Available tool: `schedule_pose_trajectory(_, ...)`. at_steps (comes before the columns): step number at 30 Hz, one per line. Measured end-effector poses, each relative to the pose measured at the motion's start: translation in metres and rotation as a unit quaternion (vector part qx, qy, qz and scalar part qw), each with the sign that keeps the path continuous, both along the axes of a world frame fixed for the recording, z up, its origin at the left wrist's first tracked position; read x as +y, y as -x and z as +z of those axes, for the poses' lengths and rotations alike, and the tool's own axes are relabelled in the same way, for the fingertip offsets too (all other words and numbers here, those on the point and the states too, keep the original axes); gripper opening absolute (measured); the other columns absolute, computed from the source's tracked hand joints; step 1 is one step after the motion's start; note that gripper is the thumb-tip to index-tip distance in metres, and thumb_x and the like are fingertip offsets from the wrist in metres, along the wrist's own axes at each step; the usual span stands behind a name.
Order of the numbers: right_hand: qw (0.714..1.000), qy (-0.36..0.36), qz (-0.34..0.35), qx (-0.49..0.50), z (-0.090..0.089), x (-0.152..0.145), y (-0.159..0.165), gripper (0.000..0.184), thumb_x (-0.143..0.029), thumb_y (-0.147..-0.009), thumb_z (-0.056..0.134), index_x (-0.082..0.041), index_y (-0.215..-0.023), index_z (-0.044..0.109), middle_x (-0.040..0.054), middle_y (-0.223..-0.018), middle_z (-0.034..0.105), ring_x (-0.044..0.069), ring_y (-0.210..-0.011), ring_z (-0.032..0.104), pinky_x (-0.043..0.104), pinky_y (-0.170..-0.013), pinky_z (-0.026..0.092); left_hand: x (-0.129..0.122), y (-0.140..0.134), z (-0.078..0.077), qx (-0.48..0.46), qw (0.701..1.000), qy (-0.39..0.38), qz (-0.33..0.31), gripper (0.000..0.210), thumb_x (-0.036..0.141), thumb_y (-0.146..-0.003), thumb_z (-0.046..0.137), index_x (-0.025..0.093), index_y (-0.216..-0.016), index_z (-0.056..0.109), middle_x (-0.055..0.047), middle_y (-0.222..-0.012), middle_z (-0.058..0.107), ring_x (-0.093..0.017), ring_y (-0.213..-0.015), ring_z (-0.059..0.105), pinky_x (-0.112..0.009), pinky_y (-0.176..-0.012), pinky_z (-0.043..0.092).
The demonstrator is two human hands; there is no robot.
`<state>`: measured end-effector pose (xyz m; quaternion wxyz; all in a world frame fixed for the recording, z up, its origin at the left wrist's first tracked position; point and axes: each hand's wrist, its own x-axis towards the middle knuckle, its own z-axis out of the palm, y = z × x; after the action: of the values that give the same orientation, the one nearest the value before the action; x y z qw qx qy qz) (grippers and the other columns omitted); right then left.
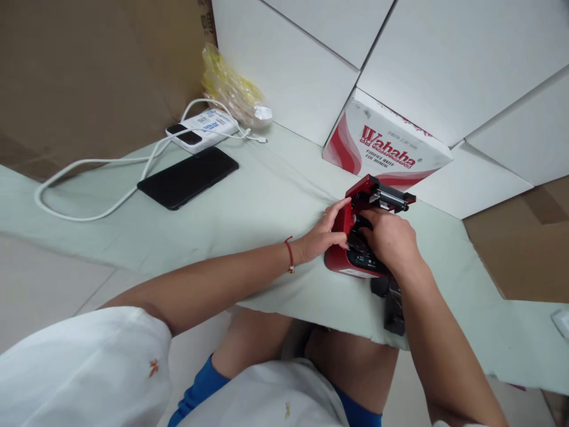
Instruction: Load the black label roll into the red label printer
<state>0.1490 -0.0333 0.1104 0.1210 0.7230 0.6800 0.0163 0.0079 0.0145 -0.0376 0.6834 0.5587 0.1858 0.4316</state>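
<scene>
A small red and black machine (pixel 340 261) stands on the pale green cloth, its hinged lid (pixel 391 196) raised and a dark roller across it; it looks like a label printer. My left hand (pixel 326 234) grips its left side, thumb near the front and fingers along the red edge. Inside the opening, the fingers of my right hand (pixel 393 240) are curled down, and what they pinch is hidden. Under my right wrist lie black objects (pixel 393 308), partly covered, of a kind I cannot make out.
A black phone (pixel 189 178) lies left, beside a white power strip or charger box (pixel 213 126) with a looped white cable (pixel 84 161). Behind them sits a yellowish plastic bag (pixel 231 83). A Wahaha water carton (pixel 386 145) leans by white boxes (pixel 284 71). Brown cartons (pixel 528 249) flank the table.
</scene>
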Motion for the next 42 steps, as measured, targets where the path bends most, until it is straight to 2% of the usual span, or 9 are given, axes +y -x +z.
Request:
schedule_pose_trajectory(7, 0.993, -0.02, 0.055, 0.107, -0.007, -0.001, -0.013, 0.041, -0.019, -0.098, 0.061, -0.026, -0.137, 0.074, 0.0074, -0.14, 0.076, 0.028, -0.119, 0.073, 0.038, -0.098, 0.057, -0.006, 0.01, 0.019, 0.016, 1.0, 0.01, -0.017, 0.104, 0.023, -0.069, 0.069, 0.033, -0.166, 0.032, -0.005, -0.174, 0.032, -0.034, -0.164, 0.025, -0.052, -0.137, 0.018)
schedule_pose_trajectory(11, 0.932, -0.143, 0.187, 0.275, -0.001, -0.05, -0.014, 0.027, -0.026, -0.107, 0.057, -0.022, -0.123, 0.078, 0.0086, -0.127, 0.08, 0.025, -0.12, 0.073, 0.044, -0.107, 0.057, -0.007, 0.01, 0.02, 0.019, 0.999, 0.022, -0.024, 0.105, 0.024, -0.069, 0.071, 0.03, -0.166, 0.032, -0.007, -0.173, 0.035, -0.037, -0.162, 0.03, -0.055, -0.135, 0.022)
schedule_pose_trajectory(14, 0.914, -0.155, 0.254, 0.277, -0.002, -0.091, -0.011, 0.028, -0.02, -0.105, 0.061, -0.022, -0.13, 0.075, 0.0097, -0.133, 0.078, 0.025, -0.126, 0.07, 0.046, -0.109, 0.058, -0.003, 0.006, 0.01, 0.002, 1.0, 0.01, -0.016, 0.105, 0.025, -0.068, 0.072, 0.033, -0.166, 0.033, -0.005, -0.173, 0.037, -0.037, -0.162, 0.03, -0.055, -0.136, 0.019)
schedule_pose_trajectory(18, 0.913, -0.181, 0.262, 0.257, -0.013, -0.12, -0.014, 0.037, -0.012, -0.104, 0.062, -0.021, -0.14, 0.068, 0.0127, -0.139, 0.075, 0.025, -0.13, 0.07, 0.047, -0.11, 0.06, 0.001, 0.003, -0.002, 0.003, 1.0, -0.003, -0.012, 0.105, 0.025, -0.068, 0.072, 0.034, -0.165, 0.034, -0.004, -0.172, 0.038, -0.036, -0.163, 0.028, -0.054, -0.137, 0.017)
schedule_pose_trajectory(25, 0.892, -0.188, 0.297, 0.282, -0.026, -0.121, -0.031, 0.044, -0.007, -0.102, 0.063, -0.018, -0.144, 0.064, 0.015, -0.138, 0.073, 0.026, -0.132, 0.067, 0.047, -0.111, 0.058, 0.003, 0.004, -0.005, -0.02, 0.999, -0.009, -0.032, 0.104, 0.025, -0.071, 0.072, 0.035, -0.166, 0.032, -0.004, -0.173, 0.037, -0.038, -0.162, 0.03, -0.058, -0.136, 0.023)
schedule_pose_trajectory(29, 0.881, -0.195, 0.31, 0.3, -0.027, -0.116, -0.036, 0.042, -0.005, -0.1, 0.063, -0.018, -0.141, 0.067, 0.0142, -0.133, 0.075, 0.026, -0.125, 0.069, 0.045, -0.107, 0.06, 0.002, 0.005, -0.004, -0.032, 0.999, -0.018, -0.016, 0.101, 0.028, -0.072, 0.071, 0.035, -0.165, 0.032, -0.004, -0.177, 0.033, -0.037, -0.166, 0.024, -0.057, -0.138, 0.018)
schedule_pose_trajectory(34, 0.874, -0.212, 0.309, 0.31, -0.029, -0.114, -0.035, 0.042, -0.004, -0.1, 0.063, -0.018, -0.138, 0.068, 0.013, -0.128, 0.077, 0.026, -0.121, 0.069, 0.046, -0.103, 0.061, 0.008, 0.012, 0.03, 0.04, 0.986, -0.12, 0.111, 0.081, 0.036, -0.088, 0.066, 0.031, -0.163, 0.036, -0.005, -0.179, 0.029, -0.031, -0.17, 0.017, -0.05, -0.141, 0.009)
schedule_pose_trajectory(38, 0.874, -0.224, 0.301, 0.309, -0.034, -0.118, -0.033, 0.042, -0.002, -0.099, 0.062, -0.017, -0.139, 0.066, 0.0143, -0.131, 0.075, 0.026, -0.124, 0.068, 0.047, -0.106, 0.06, 0.026, 0.006, 0.068, 0.085, 0.965, -0.195, 0.151, 0.062, 0.041, -0.099, 0.056, 0.026, -0.158, 0.044, -0.01, -0.171, 0.041, -0.029, -0.164, 0.032, -0.048, -0.138, 0.022)
schedule_pose_trajectory(42, 0.876, -0.231, 0.292, 0.308, -0.039, -0.122, -0.031, 0.044, 0.0, -0.099, 0.062, -0.017, -0.139, 0.065, 0.0147, -0.133, 0.074, 0.026, -0.128, 0.067, 0.047, -0.109, 0.059, 0.033, -0.003, 0.092, 0.141, 0.952, -0.225, 0.15, 0.052, 0.04, -0.1, 0.054, 0.022, -0.15, 0.053, -0.013, -0.153, 0.06, -0.028, -0.147, 0.054, -0.048, -0.128, 0.039)
